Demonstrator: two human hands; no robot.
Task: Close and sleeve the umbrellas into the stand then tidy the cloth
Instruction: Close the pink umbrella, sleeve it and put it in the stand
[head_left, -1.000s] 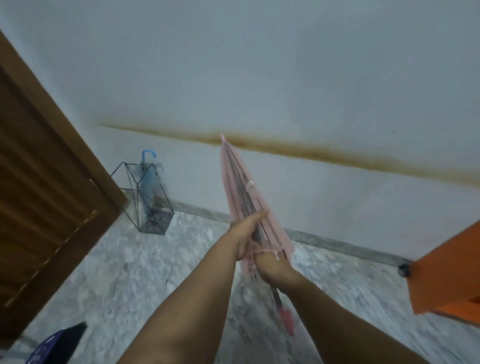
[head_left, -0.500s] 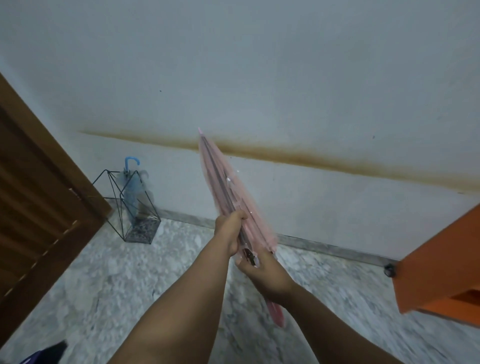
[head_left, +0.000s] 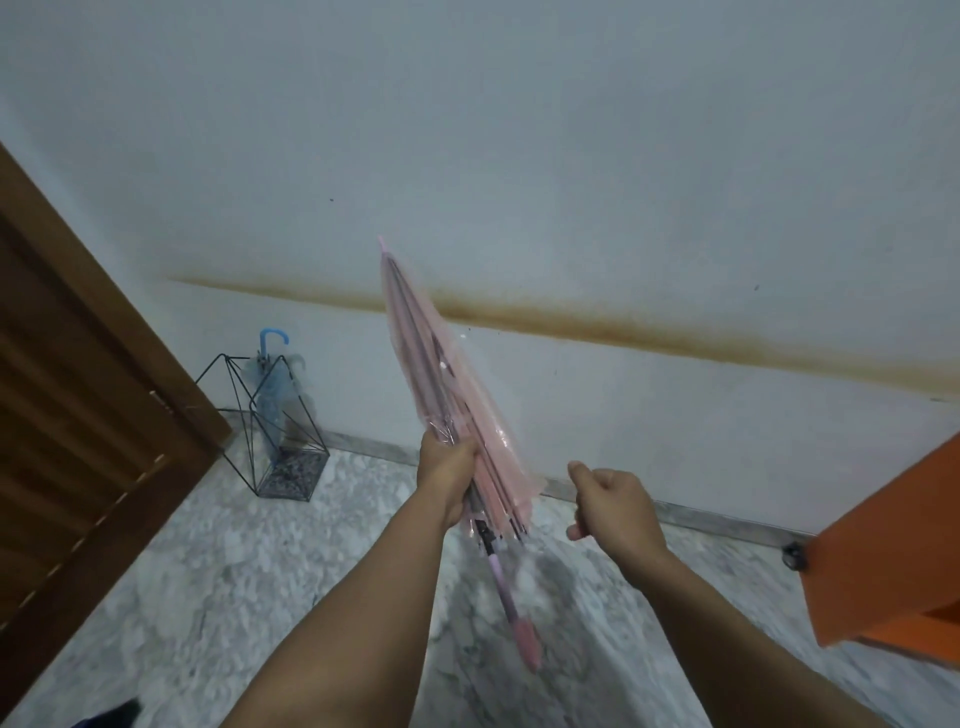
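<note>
Pale wall (head_left: 571, 156) with a brown stain band across it, marbled floor (head_left: 208, 571) below, wooden door (head_left: 78, 415) at left, orange panel (head_left: 893, 561) at right. Against the wall by the door, a black wire stand (head_left: 270, 447) with a blue umbrella (head_left: 270, 384) already upright in it, hooked handle on top.

Centre of view: pink umbrella (head_left: 447, 395), folded shut, tip slanting up toward the wall, handle down toward the floor, well apart from the stand. Left hand (head_left: 447, 478) wrapped round the gathered canopy near its lower edge, fingers curled tight on the ribs and fabric. Right hand (head_left: 613, 509) just beside the umbrella but off it, fingers loosely curled, thumb out, nothing visibly held; whether a thin strap sits between thumb and finger, cannot tell. Canopy folds loose and flared at the lower rim, not yet wound tight.

Step in hand, by the look of it: closing and bundling the second umbrella before sleeving. No sleeve and no cloth in view.

Next move likely calls for bringing the right hand back onto the canopy, twisting the folds snug round the shaft, fastening them, then carrying the umbrella left and lowering it tip-first into the stand beside the blue one, with care not to snag the wire frame.
</note>
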